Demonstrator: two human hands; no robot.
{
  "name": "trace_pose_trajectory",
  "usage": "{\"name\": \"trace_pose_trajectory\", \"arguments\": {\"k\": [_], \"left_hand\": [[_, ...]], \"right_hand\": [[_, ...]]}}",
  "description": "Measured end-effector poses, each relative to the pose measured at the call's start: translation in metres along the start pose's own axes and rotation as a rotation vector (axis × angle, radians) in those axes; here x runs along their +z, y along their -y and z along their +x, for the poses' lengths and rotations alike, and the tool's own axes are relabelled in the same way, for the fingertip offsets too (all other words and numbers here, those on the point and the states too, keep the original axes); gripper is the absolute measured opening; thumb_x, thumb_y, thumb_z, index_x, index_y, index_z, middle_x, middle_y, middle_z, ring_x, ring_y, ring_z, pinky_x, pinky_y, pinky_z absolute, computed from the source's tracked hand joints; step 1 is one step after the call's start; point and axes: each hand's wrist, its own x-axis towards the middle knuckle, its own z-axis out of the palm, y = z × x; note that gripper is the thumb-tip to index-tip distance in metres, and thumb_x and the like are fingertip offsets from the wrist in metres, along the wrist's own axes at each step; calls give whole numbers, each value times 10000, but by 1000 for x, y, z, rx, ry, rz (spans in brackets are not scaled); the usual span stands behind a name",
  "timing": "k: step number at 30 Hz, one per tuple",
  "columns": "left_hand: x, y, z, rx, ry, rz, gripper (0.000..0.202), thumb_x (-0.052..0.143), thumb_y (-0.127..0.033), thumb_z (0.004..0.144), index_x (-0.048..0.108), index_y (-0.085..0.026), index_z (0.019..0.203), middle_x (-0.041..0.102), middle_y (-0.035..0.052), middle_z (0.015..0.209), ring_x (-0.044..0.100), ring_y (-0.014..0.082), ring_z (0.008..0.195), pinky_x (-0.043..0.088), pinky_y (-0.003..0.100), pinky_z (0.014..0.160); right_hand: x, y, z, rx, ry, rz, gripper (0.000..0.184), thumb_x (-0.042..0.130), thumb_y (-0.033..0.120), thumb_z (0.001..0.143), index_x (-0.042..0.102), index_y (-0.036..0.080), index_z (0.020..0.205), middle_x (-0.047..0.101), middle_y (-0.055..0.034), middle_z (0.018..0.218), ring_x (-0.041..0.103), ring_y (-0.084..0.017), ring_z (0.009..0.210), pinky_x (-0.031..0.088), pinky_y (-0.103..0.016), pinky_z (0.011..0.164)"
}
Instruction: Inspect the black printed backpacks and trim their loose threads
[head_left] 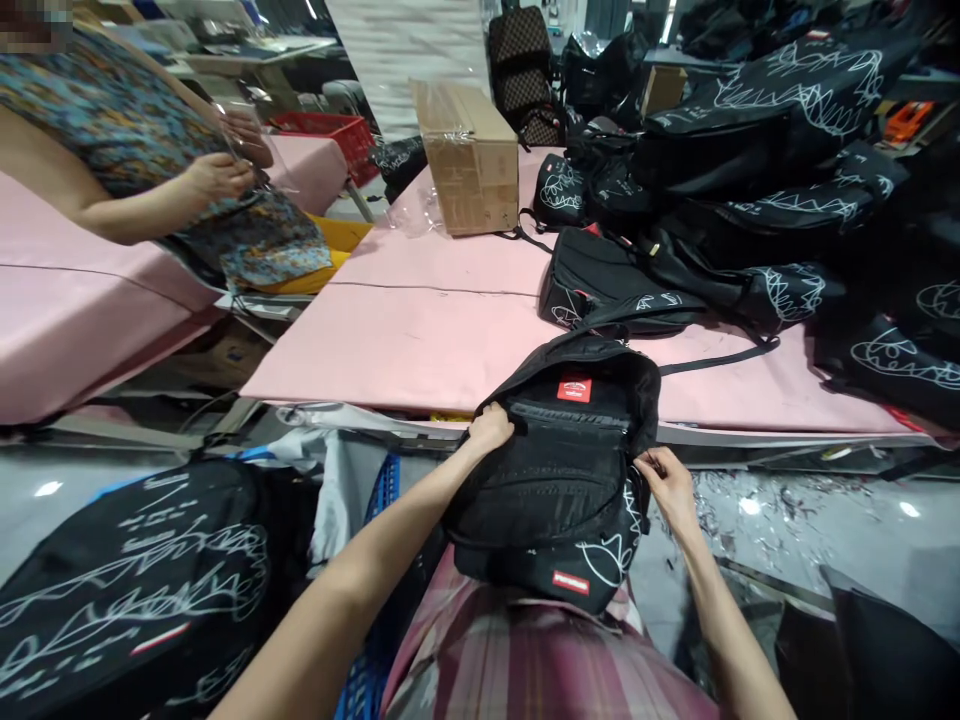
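A black backpack [559,480] with white scribble print and red labels rests on my lap, leaning on the edge of the pink table [420,320]. Its main compartment gapes open, showing a red tag inside. My left hand [489,430] is closed on the left rim of the opening. My right hand [667,485] pinches the right side of the bag near the zipper. Both forearms reach in from below.
A heap of matching black backpacks [750,180] covers the right of the table. A cardboard box [469,155] stands at the far middle. Another person [135,150] at the left handles something over a second pink table. One more backpack [142,590] lies at my lower left.
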Motion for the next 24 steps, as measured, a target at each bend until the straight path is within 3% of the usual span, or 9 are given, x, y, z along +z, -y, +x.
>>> {"name": "trace_pose_trajectory", "arguments": {"k": [4, 7, 9, 11, 14, 20, 24], "left_hand": [[-1, 0, 15, 6, 139, 17, 350, 624, -395, 716, 630, -135, 952, 668, 146, 1026, 630, 275, 962, 471, 286, 752], [0, 4, 13, -30, 135, 38, 394, 593, -480, 729, 635, -141, 927, 672, 147, 1017, 635, 285, 945, 470, 302, 724], [1, 11, 8, -62, 111, 51, 451, 579, -533, 725, 630, -139, 939, 655, 171, 1061, 615, 307, 989, 467, 320, 727], [2, 20, 4, -75, 103, 52, 473, 565, -569, 723, 632, -149, 930, 652, 171, 1075, 609, 302, 1001, 464, 317, 725], [4, 29, 4, -61, 108, 48, 461, 564, -566, 728, 626, -182, 976, 657, 131, 1084, 611, 273, 999, 454, 298, 724], [2, 17, 12, 44, 178, 116, 496, 629, -576, 673, 654, -212, 1009, 686, 81, 1025, 627, 258, 946, 437, 261, 691], [11, 10, -14, 213, 115, 173, 366, 476, -462, 845, 588, -314, 1161, 650, 19, 1124, 610, 200, 964, 422, 252, 723]], "right_hand": [[16, 45, 52, -203, 171, -111, 339, 544, 443, 826, 619, 199, 1048, 633, -82, 1073, 588, -206, 976, 444, -306, 826], [49, 70, 86, -180, 415, -492, 333, 530, 401, 856, 588, 215, 1126, 613, -92, 1148, 587, -221, 1014, 437, -310, 822], [67, 76, 92, -142, 522, -662, 300, 547, 418, 844, 620, 213, 1051, 635, -94, 1099, 608, -233, 968, 437, -307, 778], [75, 72, 85, -131, 572, -708, 260, 545, 435, 840, 648, 221, 945, 660, -80, 1016, 623, -229, 918, 432, -294, 744], [69, 56, 65, -88, 585, -740, 237, 491, 410, 870, 649, 240, 915, 669, -67, 960, 633, -217, 876, 424, -282, 707], [59, 31, 60, 84, 567, -780, 243, 471, 390, 863, 646, 250, 956, 679, -72, 976, 638, -227, 882, 416, -278, 686], [60, 20, 68, 143, 552, -757, 257, 469, 407, 855, 647, 259, 966, 683, -67, 989, 627, -233, 928, 410, -277, 700]]}}
